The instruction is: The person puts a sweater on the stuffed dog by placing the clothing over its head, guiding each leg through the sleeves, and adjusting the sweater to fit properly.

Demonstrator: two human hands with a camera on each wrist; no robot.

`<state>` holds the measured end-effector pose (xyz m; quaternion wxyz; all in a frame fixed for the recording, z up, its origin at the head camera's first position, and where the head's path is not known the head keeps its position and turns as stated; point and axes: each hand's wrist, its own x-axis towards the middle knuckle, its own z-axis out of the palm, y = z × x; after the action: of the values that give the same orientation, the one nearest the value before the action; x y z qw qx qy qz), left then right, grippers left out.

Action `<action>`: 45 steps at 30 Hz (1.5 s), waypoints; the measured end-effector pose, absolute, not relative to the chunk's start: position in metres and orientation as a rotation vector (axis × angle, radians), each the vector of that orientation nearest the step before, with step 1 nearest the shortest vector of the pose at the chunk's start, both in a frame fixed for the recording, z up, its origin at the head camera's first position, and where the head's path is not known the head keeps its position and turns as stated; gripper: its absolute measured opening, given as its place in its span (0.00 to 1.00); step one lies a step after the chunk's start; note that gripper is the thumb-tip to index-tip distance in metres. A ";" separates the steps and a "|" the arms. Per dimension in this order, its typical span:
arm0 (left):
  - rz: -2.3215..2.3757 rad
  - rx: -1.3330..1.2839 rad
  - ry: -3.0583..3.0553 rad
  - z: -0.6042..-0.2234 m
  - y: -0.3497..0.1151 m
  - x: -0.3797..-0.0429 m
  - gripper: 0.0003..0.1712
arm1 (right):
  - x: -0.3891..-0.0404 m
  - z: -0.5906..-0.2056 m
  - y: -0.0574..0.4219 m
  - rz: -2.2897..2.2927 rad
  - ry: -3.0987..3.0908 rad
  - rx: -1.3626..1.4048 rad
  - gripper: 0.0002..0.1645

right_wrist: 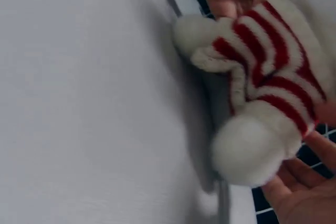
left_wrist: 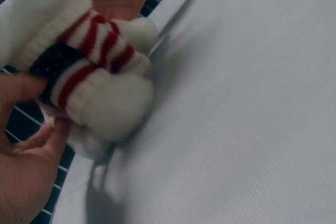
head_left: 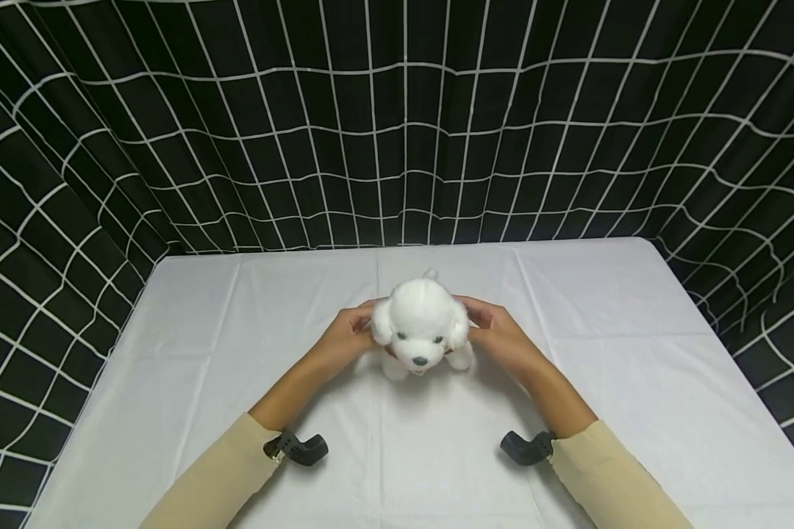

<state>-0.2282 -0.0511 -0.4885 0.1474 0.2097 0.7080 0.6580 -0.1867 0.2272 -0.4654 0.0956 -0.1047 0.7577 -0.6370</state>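
Note:
A white plush dog [head_left: 421, 323] with floppy ears and a dark nose faces me near the middle of the table, held between both hands. It wears a knitted sweater [right_wrist: 273, 51] with red and cream stripes, and the left wrist view adds a navy patch on its side. My left hand [head_left: 344, 339] grips the dog's flank, thumb on the sweater and fingers under the body. From the opposite side my right hand [head_left: 503, 342] grips it too, its fingers partly hidden behind the dog. The dog's white paws [left_wrist: 118, 107] are close over the tablecloth.
A white cloth with fold creases covers the table [head_left: 291, 294]. Black curtains with a white grid [head_left: 423, 147] surround it at the back and sides. Dark curved wrist mounts [head_left: 304, 450] stick out from both beige sleeves [head_left: 215, 470].

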 end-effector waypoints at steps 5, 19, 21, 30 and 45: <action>1.938 0.455 2.040 -0.486 -0.047 -0.235 0.22 | -0.190 -0.459 0.227 -1.778 2.314 -0.617 0.41; 1.840 0.295 2.094 -0.473 -0.018 -0.266 0.21 | -0.189 -0.459 0.211 -1.730 2.442 -0.801 0.52; 1.831 0.285 2.105 -0.470 -0.016 -0.267 0.17 | -0.190 -0.459 0.208 -1.722 2.455 -0.802 0.53; 1.698 0.477 2.409 -0.464 -0.009 -0.274 0.07 | -0.193 -0.459 0.202 -1.679 2.514 -0.810 0.48; 1.576 0.432 2.530 -0.499 -0.011 -0.294 0.13 | -0.188 -0.466 0.204 -1.699 2.444 -0.883 0.46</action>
<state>-0.2940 -0.0106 -0.4991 0.0651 0.1430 0.8382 0.5222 -0.1884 0.2043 -0.4659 0.0184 -0.2844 0.7871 -0.5471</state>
